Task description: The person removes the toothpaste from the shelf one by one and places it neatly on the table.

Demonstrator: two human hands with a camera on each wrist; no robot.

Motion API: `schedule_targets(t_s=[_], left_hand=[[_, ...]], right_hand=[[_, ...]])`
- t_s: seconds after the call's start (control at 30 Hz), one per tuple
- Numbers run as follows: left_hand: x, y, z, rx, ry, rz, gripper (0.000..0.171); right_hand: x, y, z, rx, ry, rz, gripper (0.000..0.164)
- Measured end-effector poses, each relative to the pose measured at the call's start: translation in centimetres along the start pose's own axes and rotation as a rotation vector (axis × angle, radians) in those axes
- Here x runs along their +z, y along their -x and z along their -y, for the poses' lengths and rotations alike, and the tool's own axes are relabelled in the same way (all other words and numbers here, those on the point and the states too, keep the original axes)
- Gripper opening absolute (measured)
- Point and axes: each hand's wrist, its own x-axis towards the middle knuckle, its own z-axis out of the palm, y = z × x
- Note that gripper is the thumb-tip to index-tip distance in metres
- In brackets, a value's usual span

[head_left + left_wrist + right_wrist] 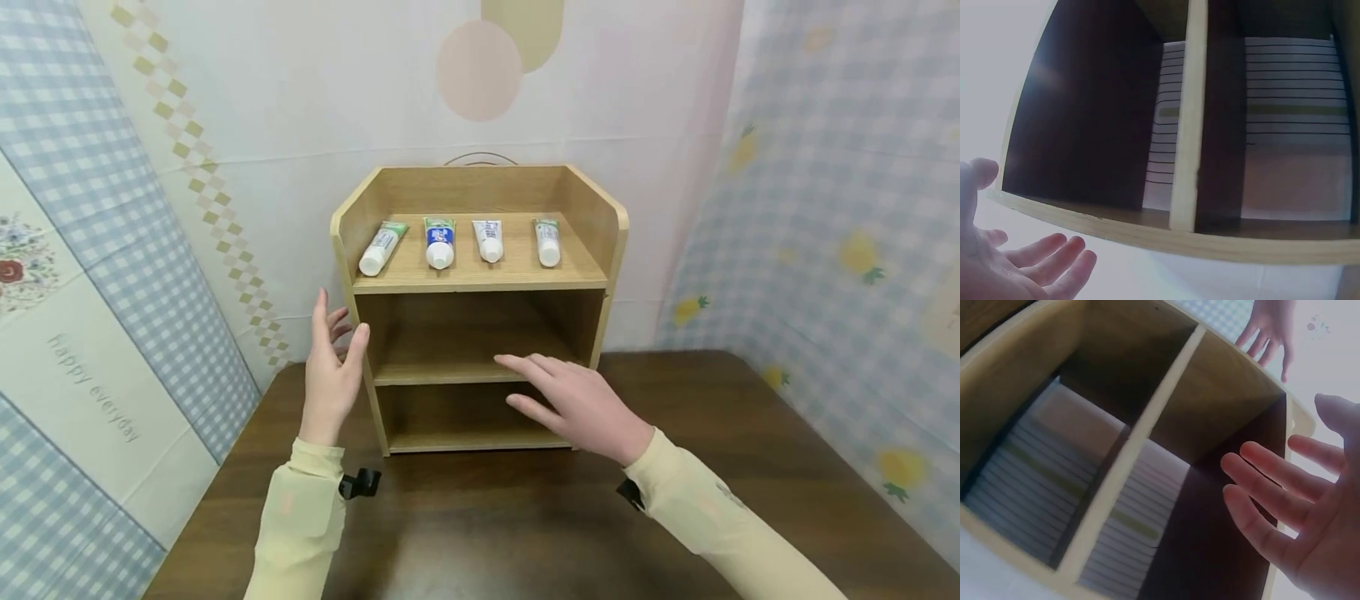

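Four tubes (439,242) on the top shelf (468,277) of a wooden unit (611,275); two hands, both unladen.
From my end I log, left to right: a green-and-white tube (382,247) near the left front corner, long axis slanting, cap towards that corner; a blue-labelled tube (439,232), a small white tube (489,241) and a pale tube (547,242), nearest the right edge, all three lying roughly back to front, caps facing the front edge. Left hand (333,379): raised by the unit's left edge, thumb and fingers spread; contact I cannot tell. Right hand (581,404): fingers extended, loosely parted, thumb apart, before the right half, covering part of the middle shelf (450,346). Side panels (592,217) flank the tubes; dark table (465,533) beneath, patterned cloth (315,83) behind.
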Motion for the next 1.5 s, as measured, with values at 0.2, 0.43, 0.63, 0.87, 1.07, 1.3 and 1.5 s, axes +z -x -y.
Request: schedule_targets(t_s=[0.2,0.43,0.63,0.87,1.07,1.3,1.5], left_hand=[[0.0,-1.8,-1.2,0.073,0.069,-0.054,0.073],[-1.0,-3.6,-2.5,0.119,0.1,-0.088,0.08],[-1.3,-4.9,-3.7,0.116,0.101,-0.087,0.08],[-0.6,-5.8,-4.8,0.113,0.072,-0.07,0.076],[-0.6,-6.0,-4.6,0.122,0.071,-0.055,0.07],[-1.1,-6.1,-4.5,0.104,0.041,-0.02,0.068],[-1.7,-5.9,-5.2,0.12,0.012,-0.013,0.065]], right_hand=[[-0.5,-3.2,1.0,-0.089,-0.004,-0.088,0.047],[-1.3,-5.3,1.9,-0.157,-0.058,-0.117,0.045],[-1.7,-7.3,2.4,-0.144,-0.066,-0.116,0.043],[-1.6,-11.0,3.9,-0.136,-0.071,-0.148,0.039],[-1.7,-13.9,4.3,-0.136,-0.082,-0.142,0.037],[-1.9,-16.3,4.0,-0.133,-0.074,-0.095,0.034],[-1.6,-18.1,4.5,-0.14,0.045,-0.088,0.03]])
